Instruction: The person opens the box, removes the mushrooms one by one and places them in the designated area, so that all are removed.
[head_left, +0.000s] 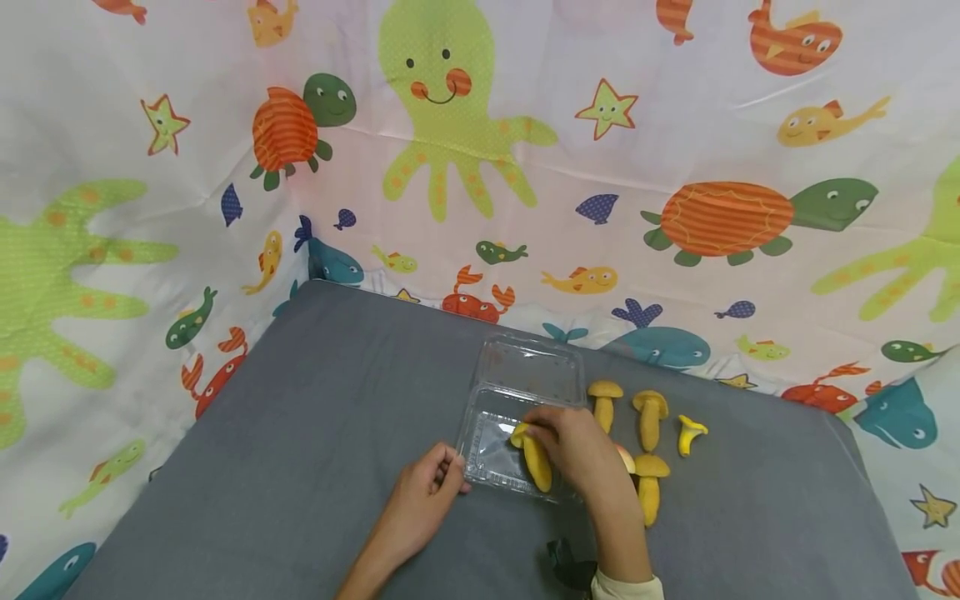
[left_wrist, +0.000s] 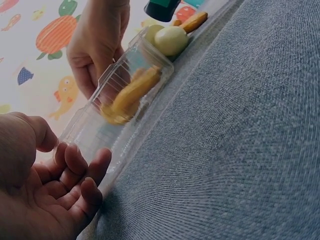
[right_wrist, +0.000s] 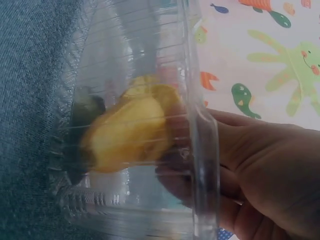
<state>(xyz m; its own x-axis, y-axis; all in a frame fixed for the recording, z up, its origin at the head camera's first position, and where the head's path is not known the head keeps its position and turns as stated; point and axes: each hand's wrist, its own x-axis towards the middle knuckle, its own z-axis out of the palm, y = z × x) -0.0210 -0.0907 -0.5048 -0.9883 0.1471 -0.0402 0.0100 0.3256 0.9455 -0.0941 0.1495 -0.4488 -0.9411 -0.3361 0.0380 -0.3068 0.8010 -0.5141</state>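
Note:
A clear plastic clamshell container (head_left: pixel 480 475) lies on the grey cloth, its lid (head_left: pixel 528 371) folded back toward the far side. My left hand (head_left: pixel 427 492) pinches the container's near left rim between thumb and forefinger, the other fingers loosely curled. Reaching in from above, my right hand (head_left: pixel 577 442) holds a yellow toy mushroom (head_left: pixel 537 462) inside the container. Its stem points toward me and its cap to the left. Through the clear wall, the right wrist view shows the mushroom (right_wrist: pixel 127 132) against the fingers, low in the container.
Right of the container stand several toy mushrooms: two tan ones (head_left: pixel 604 390) (head_left: pixel 650 421), a small yellow funnel-shaped one (head_left: pixel 691 435) and another yellow one (head_left: pixel 649 492). A pale round cap (head_left: pixel 626 458) is partly hidden by my right forearm. A cloth printed with sea animals (head_left: pixel 465 242) hangs behind.

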